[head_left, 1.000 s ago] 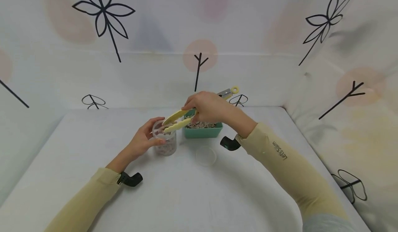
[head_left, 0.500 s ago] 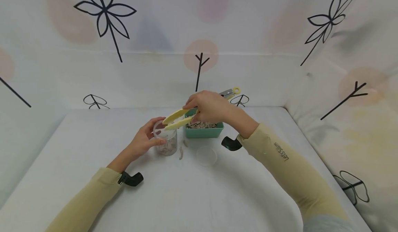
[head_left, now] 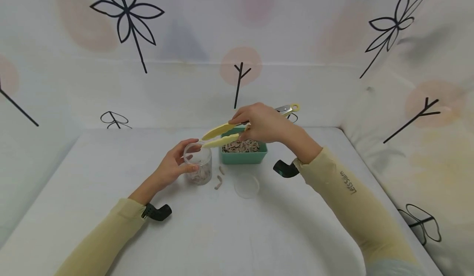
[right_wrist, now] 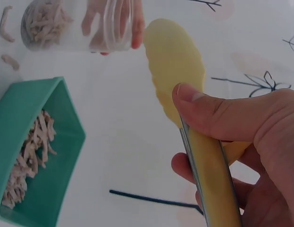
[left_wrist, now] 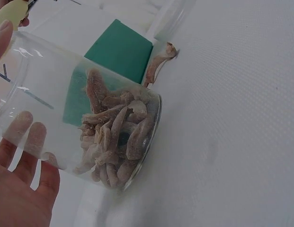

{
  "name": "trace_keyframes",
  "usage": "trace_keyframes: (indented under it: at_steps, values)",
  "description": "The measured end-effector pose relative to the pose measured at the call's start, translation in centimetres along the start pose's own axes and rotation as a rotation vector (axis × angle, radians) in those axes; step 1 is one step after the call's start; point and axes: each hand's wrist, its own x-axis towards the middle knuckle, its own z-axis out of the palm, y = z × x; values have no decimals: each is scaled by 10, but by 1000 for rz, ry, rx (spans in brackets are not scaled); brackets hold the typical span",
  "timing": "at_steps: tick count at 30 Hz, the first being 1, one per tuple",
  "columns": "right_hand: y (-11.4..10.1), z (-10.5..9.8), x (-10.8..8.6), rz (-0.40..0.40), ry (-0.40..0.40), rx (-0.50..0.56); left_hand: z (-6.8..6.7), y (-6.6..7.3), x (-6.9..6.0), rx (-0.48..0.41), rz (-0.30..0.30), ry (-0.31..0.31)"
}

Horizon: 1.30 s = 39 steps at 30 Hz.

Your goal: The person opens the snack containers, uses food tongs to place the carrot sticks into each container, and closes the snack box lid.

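Observation:
My left hand (head_left: 171,165) grips a clear jar (head_left: 204,161) that stands upright on the table. In the left wrist view, a heap of brownish dried strips (left_wrist: 116,135) fills the lower part of the jar. My right hand (head_left: 261,123) holds yellow tongs (head_left: 218,132) with metal handles. The tips of the tongs hover spread apart by the jar's rim, with nothing seen between them. Behind the jar and to its right stands a green box (head_left: 243,158) holding more strips (right_wrist: 33,151). Two loose strips (head_left: 219,182) lie on the table between jar and box.
A clear round lid (head_left: 247,186) lies flat on the white table (head_left: 207,235), in front of the green box. Patterned cloth walls (head_left: 177,91) close off the back and right sides of the table.
My right hand has drawn the tongs up and right, away from the jar's mouth. Strips that were at the tong tips are gone from there, and two strips now lie on the table.

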Motion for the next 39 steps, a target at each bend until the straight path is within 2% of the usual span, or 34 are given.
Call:
trace_keyframes:
  at_steps: [3, 8, 13, 21, 30, 39]
  values:
    - [8, -3, -7, 23, 8, 13, 0, 0, 0, -3, 10, -3]
    - [26, -1, -15, 109, -12, 34, 0, 1, 0, -3, 13, -4]
    - [51, 13, -19, 199, -66, 16, 1, -1, 1, -6, 12, -7]
    - [84, 41, -14, 260, -132, -67, 1, 1, 0, 9, 4, -1]
    - [88, 45, 5, 299, -252, -211, 0, -1, 1, 7, 26, -3]
    - [86, 52, 16, 304, -270, -125, 0, -2, 0, 1, 29, 2]
